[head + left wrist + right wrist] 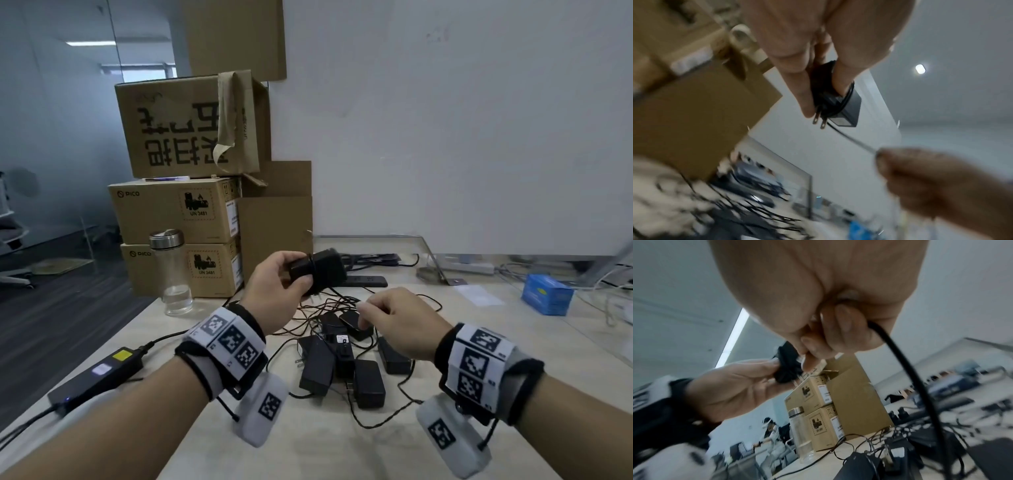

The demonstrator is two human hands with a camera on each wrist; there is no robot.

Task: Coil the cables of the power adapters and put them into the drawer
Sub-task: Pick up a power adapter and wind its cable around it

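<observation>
Left hand [274, 291] fingers curled round black adapter [325, 270], right hand [400, 322] fingers pinching its cable [851, 141]

Adapter [325, 270]: matt black plastic, metal prongs. Boxes [174, 209]: brown corrugated cardboard. Bottle [171, 274]: clear glass, brushed metal cap. Table [308, 445]: smooth pale wood-look laminate.

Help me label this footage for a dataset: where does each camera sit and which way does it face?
Head: on the head, looking forward and down at the pale table; both forearms and the left hand and right hand show.
Left wrist: under the left hand, looking along its fingers gripping the black power adapter.
Right wrist: under the right hand, looking along its fingers pinching the thin black cable.
All three views share the adapter and both hands.
</observation>
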